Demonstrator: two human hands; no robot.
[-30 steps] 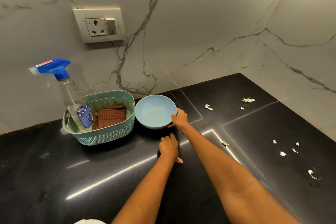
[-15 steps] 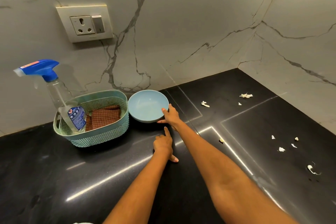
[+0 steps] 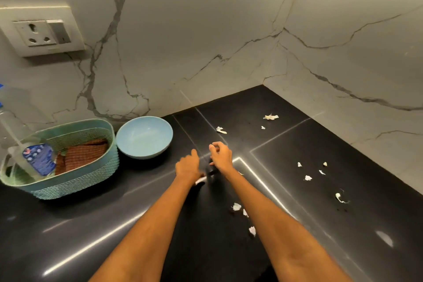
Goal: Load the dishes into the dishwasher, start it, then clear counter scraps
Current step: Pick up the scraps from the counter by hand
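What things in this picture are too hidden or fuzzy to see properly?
- Spray bottle, head view: its top is cut off by the left edge.
- Left hand: motion blur hides how its fingers lie.
- Right hand: fingers curl, but whether they pinch a scrap cannot be told.
- Cloth: partly hidden by the basket wall.
- Scraps: too small to identify.

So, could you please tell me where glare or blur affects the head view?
Head view: bright streaks of glare cross the glossy black counter; the left hand is smeared by motion blur; the right hand is sharper; the wide lens bends the wall socket.
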